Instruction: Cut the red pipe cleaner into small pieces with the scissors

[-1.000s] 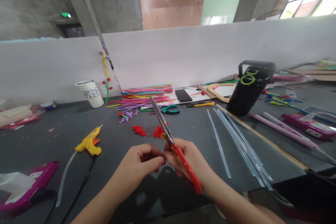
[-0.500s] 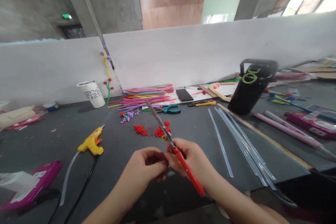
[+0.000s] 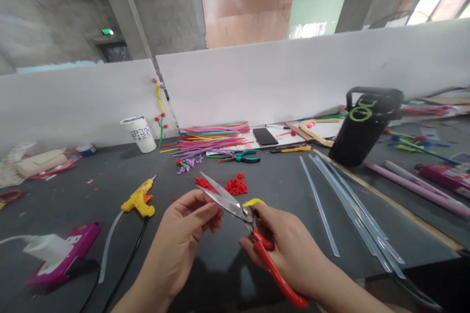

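Note:
My right hand (image 3: pixel 290 242) grips a pair of scissors (image 3: pixel 270 264) with red handles. Their blades stand slightly apart and point up and left, the tips over my left hand's fingers. A yellow curved piece (image 3: pixel 254 202) shows at my right index finger; I cannot tell how it is held. My left hand (image 3: pixel 187 230) is closed in a pinch just under the blades, and whatever lies between its fingertips is hidden. Beyond the blades, small red clippings (image 3: pixel 237 186) lie in two heaps on the dark table (image 3: pixel 282 190).
To the left lie a yellow glue gun (image 3: pixel 139 199) and a purple power strip (image 3: pixel 79 244). Farther back are coloured pipe cleaners (image 3: pixel 213 137), teal-handled pliers (image 3: pixel 244 156), a phone (image 3: pixel 265 136) and a white cup (image 3: pixel 138 134). Clear glue sticks (image 3: pixel 352 210) and a black bottle (image 3: pixel 362 129) occupy the right.
The scissors have opened and swung lower to the left, their tips now over the left fingers. My hands have drawn apart, the left shifting left. The view has shifted slightly left.

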### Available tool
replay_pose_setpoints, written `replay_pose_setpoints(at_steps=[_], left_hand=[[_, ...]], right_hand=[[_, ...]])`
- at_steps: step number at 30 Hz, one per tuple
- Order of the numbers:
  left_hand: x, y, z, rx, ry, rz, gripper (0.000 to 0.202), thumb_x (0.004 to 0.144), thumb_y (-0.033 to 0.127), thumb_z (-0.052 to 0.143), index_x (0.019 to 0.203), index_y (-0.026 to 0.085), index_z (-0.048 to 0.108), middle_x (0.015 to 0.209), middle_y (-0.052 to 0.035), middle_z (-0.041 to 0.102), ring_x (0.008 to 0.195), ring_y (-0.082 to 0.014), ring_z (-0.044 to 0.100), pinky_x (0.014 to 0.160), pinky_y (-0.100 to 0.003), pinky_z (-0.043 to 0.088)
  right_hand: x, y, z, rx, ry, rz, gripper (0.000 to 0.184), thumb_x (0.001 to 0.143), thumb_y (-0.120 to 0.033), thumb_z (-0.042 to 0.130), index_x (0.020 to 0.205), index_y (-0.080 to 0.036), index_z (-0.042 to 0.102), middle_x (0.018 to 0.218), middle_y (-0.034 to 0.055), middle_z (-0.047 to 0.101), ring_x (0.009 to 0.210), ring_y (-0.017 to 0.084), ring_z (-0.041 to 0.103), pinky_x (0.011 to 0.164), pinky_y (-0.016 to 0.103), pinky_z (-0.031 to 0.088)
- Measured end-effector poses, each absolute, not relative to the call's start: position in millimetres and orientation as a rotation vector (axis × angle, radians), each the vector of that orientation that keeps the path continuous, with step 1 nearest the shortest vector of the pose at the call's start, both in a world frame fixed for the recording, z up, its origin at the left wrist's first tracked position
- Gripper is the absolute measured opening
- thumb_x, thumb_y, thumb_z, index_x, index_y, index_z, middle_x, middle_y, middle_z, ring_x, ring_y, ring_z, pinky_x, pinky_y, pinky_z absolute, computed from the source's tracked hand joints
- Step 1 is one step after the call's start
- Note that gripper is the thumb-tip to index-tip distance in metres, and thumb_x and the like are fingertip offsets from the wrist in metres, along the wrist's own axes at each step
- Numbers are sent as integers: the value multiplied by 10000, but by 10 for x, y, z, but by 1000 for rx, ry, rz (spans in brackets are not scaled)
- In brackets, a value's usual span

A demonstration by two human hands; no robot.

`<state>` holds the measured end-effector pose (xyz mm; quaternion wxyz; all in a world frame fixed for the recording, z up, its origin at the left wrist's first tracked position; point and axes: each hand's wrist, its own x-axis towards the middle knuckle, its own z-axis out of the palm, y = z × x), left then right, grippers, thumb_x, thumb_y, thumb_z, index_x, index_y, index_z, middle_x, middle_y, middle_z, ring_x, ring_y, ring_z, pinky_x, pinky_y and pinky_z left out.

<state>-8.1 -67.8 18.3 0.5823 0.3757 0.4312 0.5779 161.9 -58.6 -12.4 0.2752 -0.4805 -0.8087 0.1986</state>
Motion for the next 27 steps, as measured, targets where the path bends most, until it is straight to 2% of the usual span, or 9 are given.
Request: replay_pose_setpoints(at_steps=[7, 12, 20, 27], left_hand=[[-102, -687, 166, 912, 1004, 1412, 62, 633, 178, 661, 693, 164, 655, 622, 13, 599, 542, -74, 513, 532, -173, 419], [-92, -687, 180, 936, 979, 1419, 40, 634, 170, 657, 674, 173, 659, 609, 20, 610, 525, -67, 507, 525, -162, 414], [-74, -675, 170, 912, 947, 1433, 39, 626, 151, 658, 661, 169, 657, 602, 24, 606, 512, -57, 502, 509, -146, 407], [-70, -686, 177, 929, 945, 1419, 15, 638, 155, 650, 646, 165, 655, 595, 26, 601, 506, -53, 484, 501, -141, 399]], right_hand=[[1617, -601, -195, -1318, -2229, 335, 279, 723, -456, 488, 805, -189, 482, 565, -14, 512, 474, 124, 446, 463, 217, 252], [1626, -596, -210, -1299, -2239, 251, 231, 732, -408, 476, 806, -188, 483, 582, -1, 532, 490, 133, 468, 471, 225, 263], [1640, -610, -203, -1343, -2248, 206, 295, 732, -478, 470, 792, -189, 474, 599, 9, 536, 500, 147, 475, 475, 238, 272], [1633, -628, -210, -1336, -2278, 214, 273, 749, -456, 451, 786, -186, 467, 593, 7, 530, 496, 148, 469, 473, 239, 266]])
